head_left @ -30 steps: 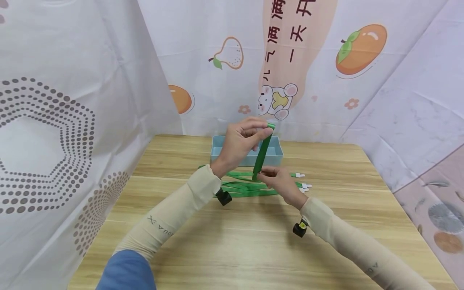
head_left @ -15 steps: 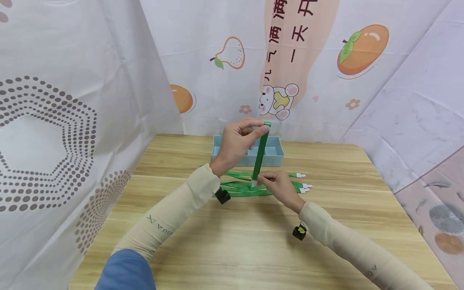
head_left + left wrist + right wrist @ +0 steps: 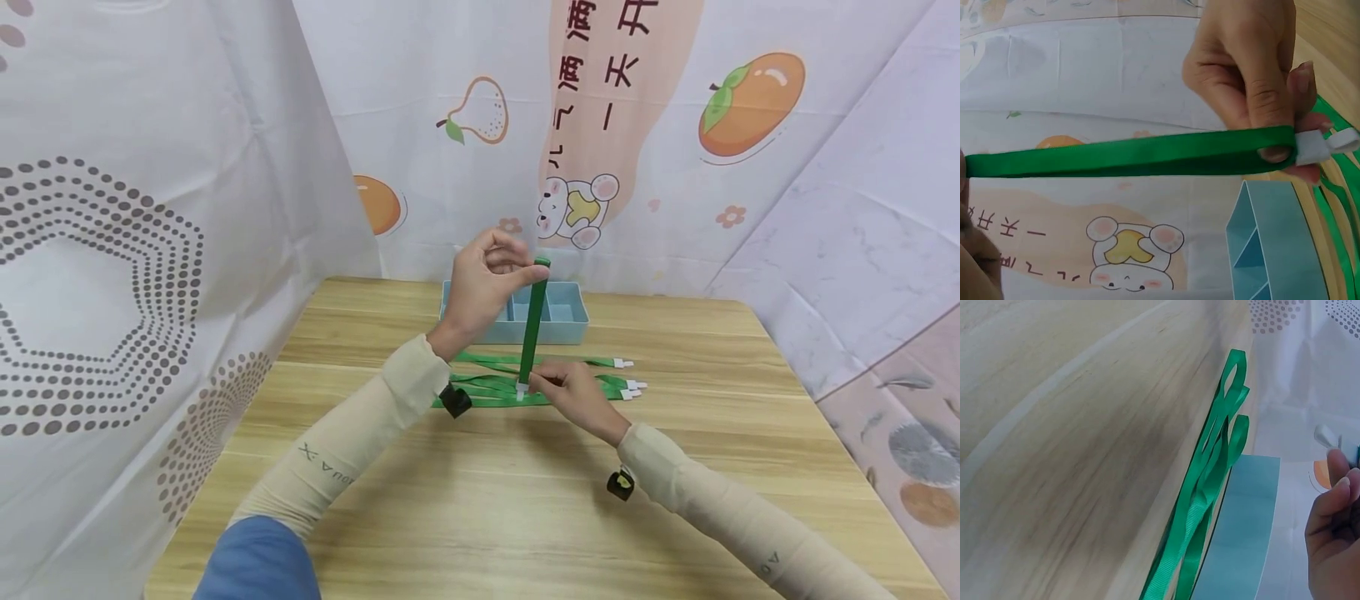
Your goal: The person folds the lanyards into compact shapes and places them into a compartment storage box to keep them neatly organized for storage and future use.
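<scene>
A green lanyard [image 3: 533,329], folded into a narrow strip, stretches almost upright between both hands. My left hand [image 3: 483,279] pinches its top fold, the thumb showing in front and the other fingers loosely bent. Lower down, my right hand [image 3: 576,398] pinches the strip just above its white plastic clip [image 3: 522,389]. In the left wrist view, the right thumb and fingers hold the layered strip [image 3: 1129,153] beside the white clip [image 3: 1313,147]; only part of the left hand shows at the left edge. Several more green lanyards [image 3: 487,402] lie across the table behind the hands.
A light blue divided box [image 3: 566,312] stands at the table's back, partly hidden by the left hand. White clips [image 3: 630,387] of the lying lanyards point right. A printed curtain [image 3: 420,200] hangs behind the wooden table [image 3: 480,517].
Both hands have shifted slightly left with the lanyard, which has become more upright. Its white clip, hidden a second ago, now shows below the right fingers. The left hand's upper fingers have lifted.
</scene>
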Tool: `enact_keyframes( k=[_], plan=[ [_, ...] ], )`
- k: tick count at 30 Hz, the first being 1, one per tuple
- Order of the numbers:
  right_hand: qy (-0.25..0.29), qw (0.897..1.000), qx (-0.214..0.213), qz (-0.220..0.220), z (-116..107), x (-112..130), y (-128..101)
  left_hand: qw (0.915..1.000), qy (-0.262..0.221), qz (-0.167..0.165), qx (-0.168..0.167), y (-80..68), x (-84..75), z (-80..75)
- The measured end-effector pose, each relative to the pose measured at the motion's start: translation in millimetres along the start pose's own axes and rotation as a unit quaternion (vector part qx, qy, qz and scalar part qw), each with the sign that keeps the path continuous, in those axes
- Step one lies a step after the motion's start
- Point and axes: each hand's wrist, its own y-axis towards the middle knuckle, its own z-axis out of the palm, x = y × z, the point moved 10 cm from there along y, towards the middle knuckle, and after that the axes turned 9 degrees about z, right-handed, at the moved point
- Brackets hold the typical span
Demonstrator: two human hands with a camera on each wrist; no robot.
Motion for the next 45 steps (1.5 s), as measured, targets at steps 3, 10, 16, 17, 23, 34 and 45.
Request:
enact_keyframes(
  k=[3, 10, 16, 17, 23, 34, 45],
  plan=[
    [0.002, 1.0, 0.015, 0.013, 2, -4, -2, 0.9992, 0.007, -0.027, 0.03, 1.0, 5.4, 2.9],
    [0.041, 0.996, 0.064, 0.052, 10, -17, -5, 0.9945, 0.037, -0.062, 0.076, 2.9, 15.7, 1.5],
    [0.096, 0.989, 0.069, 0.092, 7, -24, -4, 0.9953, 0.045, -0.051, 0.069, 12.3, 17.8, -11.3],
    [0.1, 0.988, 0.069, 0.101, 7, -24, -4, 0.9952, 0.047, -0.05, 0.069, 13.3, 17.9, -12.7],
    [0.096, 0.986, 0.068, 0.121, 1, -25, 2, 0.9935, 0.058, -0.053, 0.083, 15.0, 15.8, -10.8],
    [0.092, 0.994, -0.031, 0.052, -51, 16, 28, 0.991, 0.079, -0.032, 0.103, 21.3, 1.9, -0.8],
    [0.121, 0.992, -0.034, 0.01, -63, 45, 39, 0.9903, 0.076, -0.016, 0.115, 22.7, -5.0, 6.1]
  ],
)
